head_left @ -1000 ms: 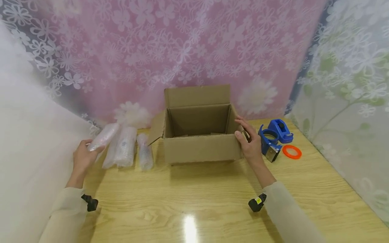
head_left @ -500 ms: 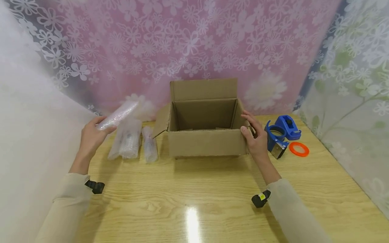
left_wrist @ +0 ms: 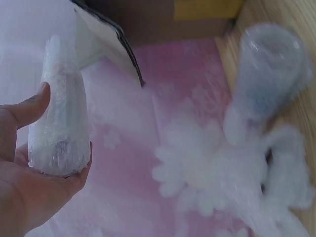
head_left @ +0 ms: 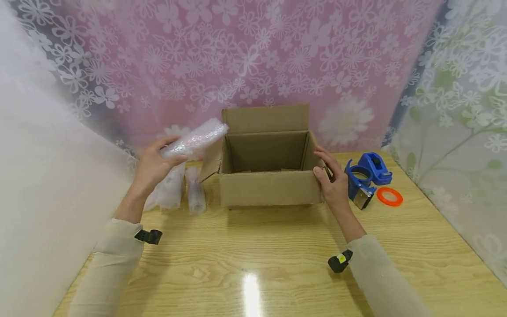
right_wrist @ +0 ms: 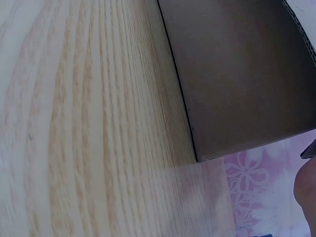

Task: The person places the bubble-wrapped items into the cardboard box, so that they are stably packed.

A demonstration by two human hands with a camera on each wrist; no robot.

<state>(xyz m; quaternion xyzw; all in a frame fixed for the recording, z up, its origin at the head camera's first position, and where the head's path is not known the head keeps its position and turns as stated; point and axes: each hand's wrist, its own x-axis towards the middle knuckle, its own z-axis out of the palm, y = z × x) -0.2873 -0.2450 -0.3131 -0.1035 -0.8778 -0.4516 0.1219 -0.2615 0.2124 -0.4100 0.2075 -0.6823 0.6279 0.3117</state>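
My left hand [head_left: 152,164] grips a slim bundle in bubble wrap [head_left: 197,138], raised off the table and tilted with its far end beside the box's left flap. In the left wrist view the thumb and fingers wrap round the lower part of this bundle [left_wrist: 60,116]. An upright cardboard box [head_left: 271,189] stands at the middle back, its top flaps spread. My right hand [head_left: 333,179] holds the box's right side, thumb at the front corner and fingers over the right edge. The right wrist view shows the box wall [right_wrist: 242,74] and only a sliver of that hand.
Left of the box lie more bubble-wrapped items, a narrow one [head_left: 196,193] and a wider one [head_left: 171,189] partly behind my left arm. To the right sit a blue tape gun [head_left: 358,182], a blue tape dispenser [head_left: 376,168] and an orange ring [head_left: 390,197]. A floral curtain backs the table.
My left hand has lifted the bubble-wrapped bundle up and to the right, from above the other wrapped items to the box's left flap. The right hand keeps its hold on the box.
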